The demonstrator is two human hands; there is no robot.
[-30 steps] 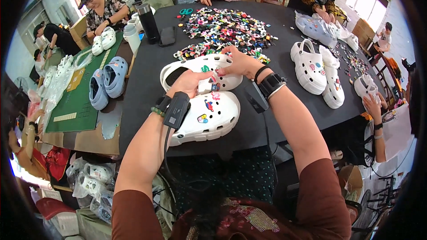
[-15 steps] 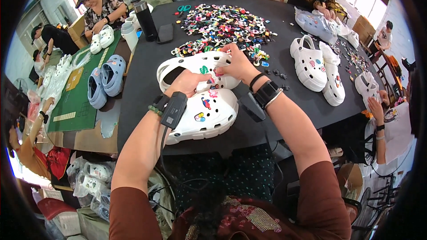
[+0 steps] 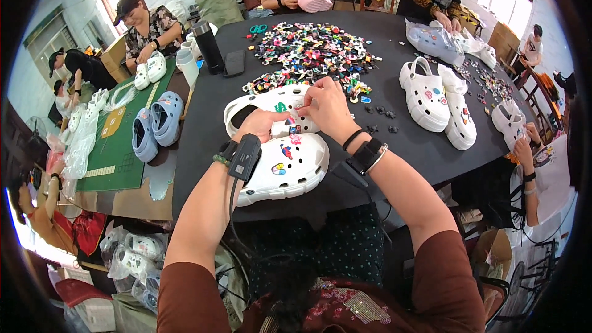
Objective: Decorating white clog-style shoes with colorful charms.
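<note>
A pair of white clogs lies before me on the dark table, toes to the right. My left hand (image 3: 260, 124) is closed on the far clog (image 3: 246, 100), its thumb resting on the upper by a green charm (image 3: 281, 108). With fingers pinched together, my right hand (image 3: 328, 106) is at that clog's toe; whatever is between the fingertips is hidden. Nearer to me, the second clog (image 3: 302, 172) carries a pink flower charm (image 3: 295, 140), a red-and-blue figure charm (image 3: 287, 152) and a capsule-shaped charm (image 3: 278, 168).
A big pile of colourful charms (image 3: 314, 49) spreads beyond the clogs. Several small black pieces (image 3: 385, 113) lie to the right, then another white pair (image 3: 425, 102). A black bottle (image 3: 207, 48) and a phone (image 3: 234, 63) stand far left, near blue clogs (image 3: 166, 118). Other people work around the tables.
My right hand has turned, its fingers drawn closer together over the far clog's toe. My left hand still holds that clog. The whole view has shifted slightly.
</note>
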